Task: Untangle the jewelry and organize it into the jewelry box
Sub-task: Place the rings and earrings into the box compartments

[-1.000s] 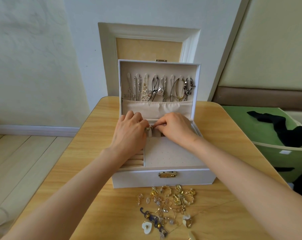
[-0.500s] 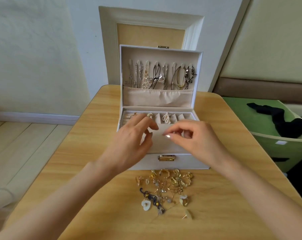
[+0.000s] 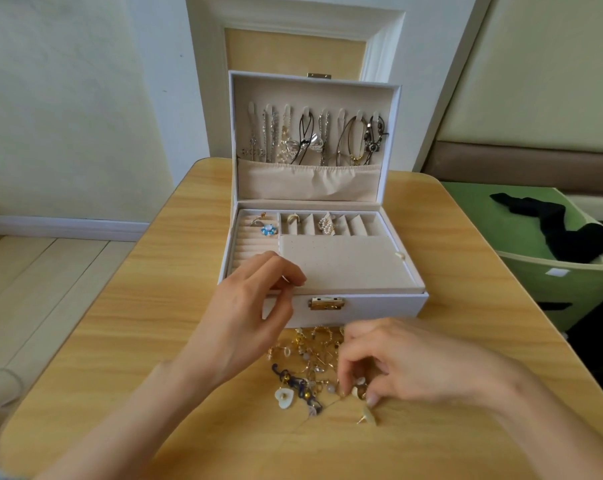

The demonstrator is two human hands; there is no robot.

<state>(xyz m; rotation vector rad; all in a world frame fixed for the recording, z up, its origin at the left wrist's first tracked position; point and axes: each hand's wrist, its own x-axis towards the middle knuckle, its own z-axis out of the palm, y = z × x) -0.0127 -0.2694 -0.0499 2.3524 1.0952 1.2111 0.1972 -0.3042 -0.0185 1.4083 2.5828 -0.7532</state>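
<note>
**One tug could drag the whole tangle**

The pile (image 3: 310, 362) lies on the table (image 3: 147, 341) in the lower middle of the frame, just in front of the box (image 3: 369, 304). Its gold hoops, a dark blue chain (image 3: 295, 381) and a heart pendant (image 3: 283, 397) are knotted together. Our right hand (image 3: 414, 362) works at the pile's lower right edge, thumb and forefinger clamped on a small gold piece (image 3: 358, 393). Our left hand (image 3: 244, 320) hovers over the box's front left corner, fingers loosely curled, and we can see nothing held in them.

We judge the lift to be the main risk. If the gold piece is hooked into its neighbours, pulling it up would haul them along and tighten the knots, since nothing pins the pile down. A lone stud (image 3: 367, 418) lies just beside the right hand, toward the bottom of the frame. A brush of the palm could knock it off the near edge of the table. Dragged pieces could also scatter against the box front.
</note>
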